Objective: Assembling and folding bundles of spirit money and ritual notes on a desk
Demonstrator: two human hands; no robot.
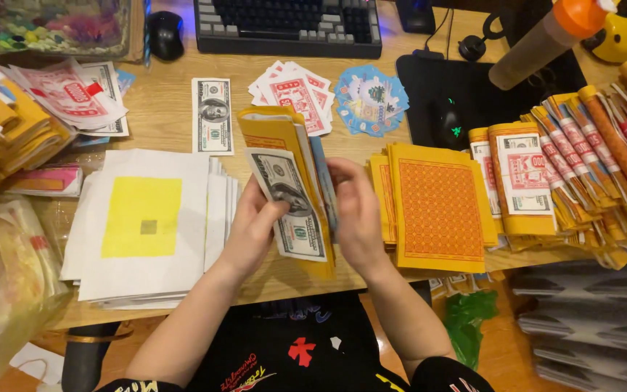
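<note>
Both hands hold one upright yellow paper bundle faced with a grey-green banknote-style sheet (289, 194) above the wooden counter (168, 123). Its long axis runs away from the person. Left hand (254, 226) clasps the near-left edge, right hand (358, 212) the right side.

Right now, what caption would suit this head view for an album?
Both hands, left and right, hold a yellow paper bundle with a banknote-style sheet above a wooden desk.

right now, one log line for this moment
left hand: holds banknote bundle | right hand: holds bundle's other side | below: wooden desk
</note>
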